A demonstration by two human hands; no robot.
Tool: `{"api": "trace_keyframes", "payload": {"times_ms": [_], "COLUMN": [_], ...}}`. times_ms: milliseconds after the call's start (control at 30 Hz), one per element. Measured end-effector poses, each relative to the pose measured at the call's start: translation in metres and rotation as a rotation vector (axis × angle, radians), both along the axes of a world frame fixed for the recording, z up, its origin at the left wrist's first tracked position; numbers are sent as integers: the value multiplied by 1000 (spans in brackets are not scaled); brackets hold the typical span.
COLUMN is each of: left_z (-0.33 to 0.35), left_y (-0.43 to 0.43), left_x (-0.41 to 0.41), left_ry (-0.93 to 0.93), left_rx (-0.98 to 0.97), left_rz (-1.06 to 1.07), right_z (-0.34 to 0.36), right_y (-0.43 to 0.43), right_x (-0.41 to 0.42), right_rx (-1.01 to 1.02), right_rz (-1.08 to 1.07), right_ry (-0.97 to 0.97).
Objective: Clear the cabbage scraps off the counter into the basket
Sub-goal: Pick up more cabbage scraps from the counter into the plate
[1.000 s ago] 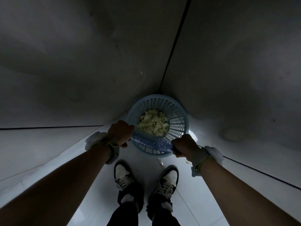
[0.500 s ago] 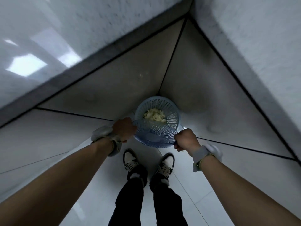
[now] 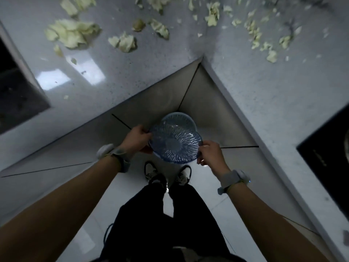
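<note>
Pale cabbage scraps [image 3: 71,33] lie scattered over the grey counter [image 3: 245,76] along the top of the view, with more of them at the right [image 3: 264,44]. Low in the inner corner below the counter, a perforated blue basket [image 3: 181,118] shows only its far rim. A round, ribbed, translucent blue dish [image 3: 175,145] covers the rest of it, hiding what is inside. My left hand [image 3: 138,138] grips the dish's left edge. My right hand [image 3: 209,154] grips its right edge. I cannot tell whether the dish touches the basket.
The counter is L-shaped and wraps round the corner where I stand. A dark sink opening [image 3: 17,95] lies at the left and a black cooktop [image 3: 326,157] at the right. My legs and shoes [image 3: 166,173] stand on the white floor below the basket.
The view has risen, bringing the counter top and its scraps into sight. The ribbed dish now covers the basket mouth, and the cabbage seen in it earlier is hidden.
</note>
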State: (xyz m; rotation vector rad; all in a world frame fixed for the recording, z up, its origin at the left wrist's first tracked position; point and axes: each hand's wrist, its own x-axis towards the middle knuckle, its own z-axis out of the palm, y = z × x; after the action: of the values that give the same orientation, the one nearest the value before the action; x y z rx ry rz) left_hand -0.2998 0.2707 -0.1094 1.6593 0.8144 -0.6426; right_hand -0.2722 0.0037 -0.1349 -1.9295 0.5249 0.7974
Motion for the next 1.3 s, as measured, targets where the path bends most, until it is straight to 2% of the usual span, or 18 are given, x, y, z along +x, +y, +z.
{"api": "trace_keyframes", "payload": {"times_ms": [133, 333, 467, 633, 833, 1000, 1167, 1300], "left_z": [42, 93, 109, 105, 103, 101, 95, 88], "left_y": [3, 2, -3, -8, -25, -45, -59, -74], "left_x": [0, 8, 33, 59, 118, 170, 201, 215], "left_ry": [-123, -250, -326, -346, -356, -341, -325, -324], "left_rx": [-41, -80, -158, -237, -305, -212, -226, -192], "left_rz": [26, 62, 106, 135, 181, 225, 311, 394], "right_z": [24, 70, 94, 100, 101, 107, 113, 114], "right_y": [2, 5, 1, -14, -59, -100, -120, -118], "right_x": [-7, 15, 46, 77, 152, 245, 312, 363], "right_rx": [67, 81, 93, 74, 70, -184, -424, -419], "right_rz": [-25, -61, -88, -17, -125, -122, -46, 69], "right_ry": [-87, -331, -454, -545, -507, -554, -399, -282]}}
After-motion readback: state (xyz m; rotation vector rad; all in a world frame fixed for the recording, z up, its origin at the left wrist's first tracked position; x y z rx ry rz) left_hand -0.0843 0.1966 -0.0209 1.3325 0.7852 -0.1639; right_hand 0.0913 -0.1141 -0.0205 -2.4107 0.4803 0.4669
